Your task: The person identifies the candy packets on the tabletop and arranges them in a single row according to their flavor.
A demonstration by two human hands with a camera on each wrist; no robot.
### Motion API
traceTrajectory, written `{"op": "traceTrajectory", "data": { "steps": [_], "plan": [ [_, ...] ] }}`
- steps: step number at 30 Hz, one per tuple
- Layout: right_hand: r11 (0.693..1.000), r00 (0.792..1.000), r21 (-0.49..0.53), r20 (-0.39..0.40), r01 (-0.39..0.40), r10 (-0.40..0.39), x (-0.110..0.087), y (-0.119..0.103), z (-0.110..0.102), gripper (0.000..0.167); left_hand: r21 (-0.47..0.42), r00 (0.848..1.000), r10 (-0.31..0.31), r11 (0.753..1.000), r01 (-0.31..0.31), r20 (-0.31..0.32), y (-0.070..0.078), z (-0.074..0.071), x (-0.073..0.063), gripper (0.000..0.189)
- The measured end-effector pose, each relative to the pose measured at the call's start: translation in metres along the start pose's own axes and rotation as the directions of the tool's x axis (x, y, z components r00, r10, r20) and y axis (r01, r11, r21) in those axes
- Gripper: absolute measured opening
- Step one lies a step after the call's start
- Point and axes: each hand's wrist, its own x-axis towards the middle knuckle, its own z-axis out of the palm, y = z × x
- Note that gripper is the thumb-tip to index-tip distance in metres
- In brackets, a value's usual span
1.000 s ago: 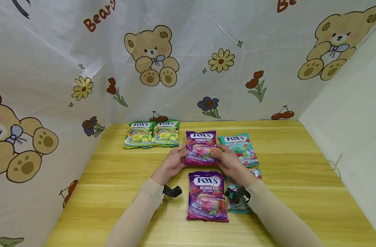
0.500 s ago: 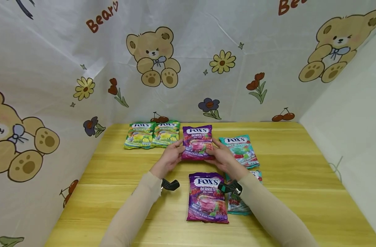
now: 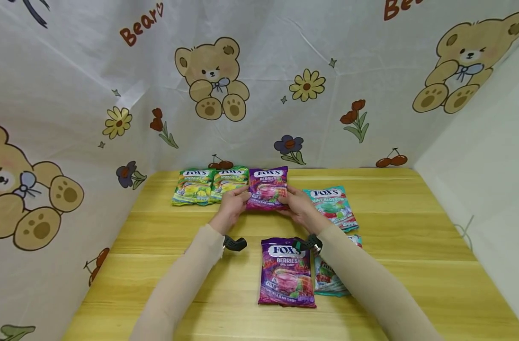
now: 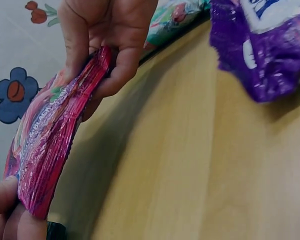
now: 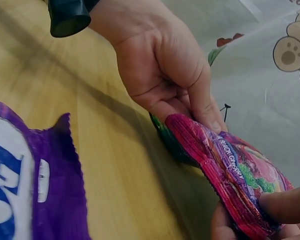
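Observation:
A purple Fox's Berries candy bag (image 3: 267, 188) is held between both hands, close beside the right-hand one of two green Spring Tea candy bags (image 3: 229, 183). My left hand (image 3: 234, 204) grips its left edge, thumb on the front face. On the opposite edge my right hand (image 3: 299, 206) pinches the bag the same way. In the left wrist view the candy bag (image 4: 50, 135) is tilted above the wooden table, its shadow beneath it. The right wrist view shows the bag's crimped bottom seam (image 5: 205, 165) between the two hands.
Nearer on the table (image 3: 157, 274) lies a second purple Berries bag (image 3: 287, 274). Two teal Mint Blossom bags lie at the right, the far one (image 3: 334, 208) in full view, the near one (image 3: 327, 279) partly under the right forearm. A bear-print cloth (image 3: 259, 137) rises behind.
Both hands have carried the purple Berries bag away from me and slightly left, from above the near Berries bag to beside the green bags. The other bags stay where they were.

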Motion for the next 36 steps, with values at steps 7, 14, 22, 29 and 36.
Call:
{"op": "traceTrajectory", "data": {
  "steps": [7, 14, 22, 29, 36],
  "plan": [
    [0.999, 0.999, 0.035, -0.012, -0.029, 0.03, 0.016, -0.001, 0.004, 0.065, -0.03, 0.998, -0.027, 0.999, 0.025, -0.05, 0.008, -0.001, 0.012, 0.034],
    [0.998, 1.0, 0.055, -0.012, -0.027, 0.027, 0.029, -0.005, 0.006, 0.065, 0.011, 0.997, -0.027, 1.0, 0.028, -0.068, 0.014, -0.003, 0.02, 0.031],
    [1.0, 0.995, 0.004, -0.101, -0.017, 0.017, 0.042, -0.006, 0.007, 0.064, 0.11, 0.992, 0.012, 0.994, 0.002, -0.124, 0.019, -0.001, 0.027, 0.03],
    [0.997, 0.983, -0.079, -0.186, -0.01, -0.005, 0.049, 0.0, 0.008, 0.059, 0.096, 0.993, 0.019, 0.995, -0.009, -0.114, 0.019, -0.003, 0.03, 0.031],
    [0.97, 0.963, -0.242, -0.266, -0.035, -0.032, 0.049, -0.004, 0.012, 0.056, 0.112, 0.991, 0.029, 0.994, -0.014, -0.132, 0.018, -0.002, 0.03, 0.029]
  ]
}}
